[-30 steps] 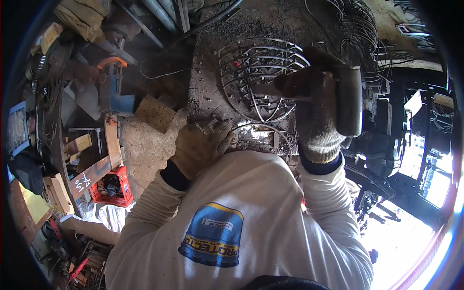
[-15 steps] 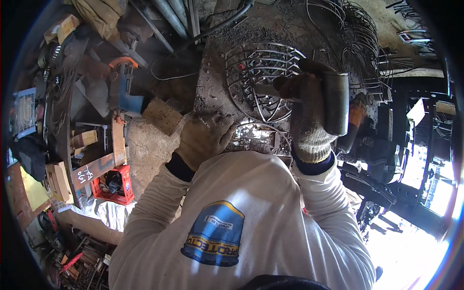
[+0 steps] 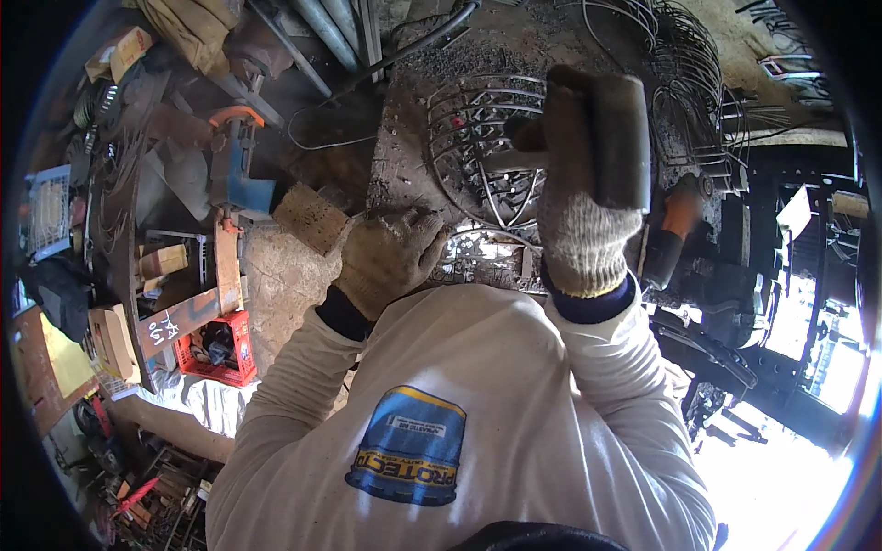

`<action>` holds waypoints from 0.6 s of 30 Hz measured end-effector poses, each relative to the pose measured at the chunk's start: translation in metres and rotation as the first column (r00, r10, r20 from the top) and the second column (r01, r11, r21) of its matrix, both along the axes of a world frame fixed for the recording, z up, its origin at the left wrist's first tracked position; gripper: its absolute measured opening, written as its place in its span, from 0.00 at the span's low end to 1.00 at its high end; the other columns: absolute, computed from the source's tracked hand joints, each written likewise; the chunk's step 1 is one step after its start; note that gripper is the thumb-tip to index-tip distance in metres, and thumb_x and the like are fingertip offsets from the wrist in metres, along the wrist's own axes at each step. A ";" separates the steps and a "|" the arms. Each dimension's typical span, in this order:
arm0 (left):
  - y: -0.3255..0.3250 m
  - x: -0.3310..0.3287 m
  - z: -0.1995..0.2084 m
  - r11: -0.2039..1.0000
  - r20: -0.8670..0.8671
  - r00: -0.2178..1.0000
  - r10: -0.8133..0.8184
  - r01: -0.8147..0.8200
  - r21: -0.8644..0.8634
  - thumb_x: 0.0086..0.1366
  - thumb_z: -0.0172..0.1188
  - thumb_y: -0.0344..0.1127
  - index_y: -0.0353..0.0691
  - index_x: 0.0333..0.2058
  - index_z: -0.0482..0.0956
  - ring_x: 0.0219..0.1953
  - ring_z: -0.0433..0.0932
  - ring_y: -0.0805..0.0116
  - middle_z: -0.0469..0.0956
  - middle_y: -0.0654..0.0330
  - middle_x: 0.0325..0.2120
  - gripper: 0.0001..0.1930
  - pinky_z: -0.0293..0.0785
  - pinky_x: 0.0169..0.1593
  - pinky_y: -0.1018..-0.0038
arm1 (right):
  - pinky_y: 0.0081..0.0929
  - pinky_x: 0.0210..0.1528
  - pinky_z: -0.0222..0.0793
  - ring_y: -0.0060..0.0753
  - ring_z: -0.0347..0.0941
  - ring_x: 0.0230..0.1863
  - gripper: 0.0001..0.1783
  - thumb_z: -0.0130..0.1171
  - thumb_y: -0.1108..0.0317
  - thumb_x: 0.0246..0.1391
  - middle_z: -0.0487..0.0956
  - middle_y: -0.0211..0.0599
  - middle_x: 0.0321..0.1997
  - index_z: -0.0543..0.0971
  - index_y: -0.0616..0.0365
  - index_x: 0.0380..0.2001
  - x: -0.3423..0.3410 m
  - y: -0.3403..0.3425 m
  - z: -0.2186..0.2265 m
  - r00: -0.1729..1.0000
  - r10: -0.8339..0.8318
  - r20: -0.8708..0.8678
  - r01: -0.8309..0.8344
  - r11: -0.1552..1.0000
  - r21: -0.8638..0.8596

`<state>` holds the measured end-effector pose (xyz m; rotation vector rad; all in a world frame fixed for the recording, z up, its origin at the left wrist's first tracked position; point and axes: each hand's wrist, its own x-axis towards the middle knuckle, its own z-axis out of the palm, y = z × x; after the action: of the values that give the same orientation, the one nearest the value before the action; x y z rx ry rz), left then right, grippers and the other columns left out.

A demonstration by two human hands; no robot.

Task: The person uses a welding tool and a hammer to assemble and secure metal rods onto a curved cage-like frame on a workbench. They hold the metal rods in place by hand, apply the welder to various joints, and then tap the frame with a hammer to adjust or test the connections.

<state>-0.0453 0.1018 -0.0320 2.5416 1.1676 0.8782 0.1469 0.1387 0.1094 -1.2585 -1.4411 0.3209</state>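
Note:
My right hand (image 3: 574,174), in a soiled knitted glove, is raised over the right side of a round metal grille (image 3: 459,156). It is closed round a hammer (image 3: 622,142) with a thick grey cylindrical head; a narrow bar that looks like its handle shows left of the fist. The grille, made of curved rods in a ring, lies on a dark, grimy worktable (image 3: 404,110). At the table's near edge, my gloved left hand (image 3: 390,257) has its fingers curled near the grille's lower left. What those fingers hold, if anything, is hidden.
An orange and dark power tool (image 3: 675,225) lies right of my right hand. Bundled bent rods (image 3: 689,83) fill the table's far right. Left stand a blue clamp-like tool (image 3: 243,179), a brown block (image 3: 312,219) and a red crate (image 3: 220,349). Metal pipes (image 3: 322,32) lean at the back.
My right hand has risen with the hammer, moving away from me and slightly left. My left hand stays almost where it was, its fingers shifting only a little. The grille has hardly moved.

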 end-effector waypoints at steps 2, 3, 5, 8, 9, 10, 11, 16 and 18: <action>-0.001 0.000 -0.004 0.999 -0.032 0.999 -0.004 0.002 -0.041 0.63 0.69 0.40 0.49 0.43 0.84 0.36 0.85 0.59 0.85 0.60 0.36 0.11 0.83 0.37 0.64 | 0.26 0.29 0.79 0.28 0.82 0.30 0.10 0.56 0.79 0.65 0.80 0.39 0.37 0.78 0.66 0.48 -0.003 0.000 -0.002 0.998 -0.030 0.063 0.026 0.998 0.063; -0.001 -0.001 -0.004 0.999 -0.032 0.999 -0.007 0.006 -0.037 0.63 0.69 0.40 0.49 0.43 0.84 0.36 0.85 0.59 0.85 0.60 0.36 0.11 0.83 0.37 0.64 | 0.26 0.29 0.82 0.28 0.82 0.31 0.10 0.54 0.78 0.67 0.80 0.40 0.39 0.76 0.67 0.50 -0.003 -0.001 -0.006 0.993 -0.039 0.114 0.027 0.995 0.100; 0.001 0.001 -0.003 0.999 -0.053 0.999 -0.003 0.000 -0.052 0.63 0.66 0.41 0.47 0.42 0.82 0.33 0.83 0.59 0.83 0.60 0.37 0.11 0.81 0.32 0.62 | 0.26 0.30 0.84 0.28 0.83 0.31 0.10 0.51 0.76 0.70 0.80 0.40 0.39 0.75 0.69 0.50 0.000 -0.004 -0.017 0.984 -0.038 0.175 -0.003 0.974 0.226; 0.000 -0.002 -0.024 0.973 0.019 0.999 -0.027 0.022 0.229 0.63 0.66 0.44 0.49 0.45 0.83 0.35 0.83 0.61 0.84 0.62 0.39 0.13 0.81 0.33 0.62 | 0.28 0.32 0.85 0.27 0.82 0.31 0.10 0.51 0.74 0.71 0.79 0.40 0.38 0.75 0.68 0.50 -0.007 -0.017 -0.002 1.000 0.016 -0.024 -0.013 0.990 0.140; -0.003 -0.003 -0.028 0.972 0.022 0.999 -0.025 0.019 0.233 0.63 0.66 0.44 0.49 0.45 0.83 0.35 0.83 0.61 0.84 0.62 0.39 0.13 0.81 0.33 0.62 | 0.28 0.33 0.84 0.27 0.81 0.30 0.10 0.51 0.74 0.71 0.79 0.39 0.38 0.75 0.68 0.50 -0.011 -0.021 0.006 0.971 0.014 -0.237 -0.024 0.999 -0.040; -0.006 -0.002 -0.029 0.975 -0.019 1.000 0.007 -0.003 0.222 0.63 0.66 0.45 0.51 0.46 0.83 0.36 0.84 0.62 0.84 0.63 0.40 0.14 0.82 0.34 0.62 | 0.27 0.33 0.83 0.26 0.80 0.29 0.10 0.52 0.75 0.70 0.78 0.38 0.35 0.75 0.69 0.50 -0.013 -0.022 0.009 0.945 0.002 -0.326 -0.008 1.000 -0.017; -0.008 -0.001 -0.029 0.977 -0.060 0.997 0.039 -0.026 0.212 0.63 0.66 0.46 0.52 0.46 0.84 0.37 0.84 0.63 0.84 0.63 0.41 0.14 0.82 0.35 0.62 | 0.27 0.33 0.83 0.26 0.80 0.29 0.10 0.52 0.75 0.70 0.78 0.38 0.35 0.75 0.69 0.50 -0.011 -0.023 0.006 0.947 0.000 -0.321 -0.004 1.000 -0.012; -0.005 -0.001 -0.027 0.992 -0.098 0.994 0.037 -0.025 0.123 0.65 0.64 0.49 0.53 0.43 0.84 0.34 0.85 0.62 0.84 0.63 0.38 0.12 0.82 0.33 0.63 | 0.30 0.35 0.83 0.27 0.80 0.29 0.09 0.53 0.76 0.69 0.79 0.38 0.31 0.77 0.69 0.48 -0.013 -0.034 -0.006 0.985 -0.046 -0.167 0.064 0.992 0.105; -0.003 0.000 -0.033 0.994 -0.098 0.994 0.053 -0.043 0.096 0.65 0.63 0.50 0.54 0.42 0.84 0.32 0.85 0.61 0.84 0.63 0.36 0.12 0.82 0.31 0.63 | 0.31 0.35 0.84 0.28 0.80 0.29 0.09 0.53 0.77 0.69 0.79 0.39 0.32 0.76 0.69 0.48 -0.017 -0.040 -0.005 0.972 -0.041 -0.232 0.062 0.995 0.082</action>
<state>-0.0457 0.0993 -0.0653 2.6710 1.2497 0.8439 0.1301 0.0991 0.1049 -1.1452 -1.2100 0.3518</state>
